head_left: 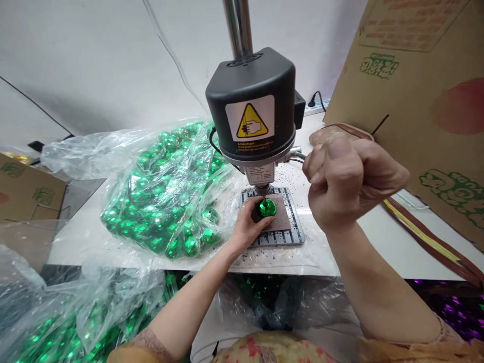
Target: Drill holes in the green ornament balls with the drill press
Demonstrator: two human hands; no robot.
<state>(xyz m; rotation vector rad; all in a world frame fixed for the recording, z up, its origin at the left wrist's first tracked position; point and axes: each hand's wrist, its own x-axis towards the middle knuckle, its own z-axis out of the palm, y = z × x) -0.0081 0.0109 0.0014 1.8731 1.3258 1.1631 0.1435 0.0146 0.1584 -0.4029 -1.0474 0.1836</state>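
A black drill press [251,101] with a yellow warning label stands at the middle of the white table. Under its chuck, my left hand [251,219] holds a shiny green faceted ball [267,207] between thumb and fingers, on a brownish square pad [283,218] over the slotted metal base [297,234]. The bit meets the top of the ball. My right hand [340,174] is raised at the right of the machine, its fingers wrapped round the press lever [298,155], most of which the hand hides.
A clear plastic bag of green faceted balls [162,191] lies left of the press. More bagged green balls [75,327] sit below at lower left. Cardboard boxes [416,101] stand at both sides. Dark shavings dot the table [378,242]; brown and yellow straps [427,237] lie right.
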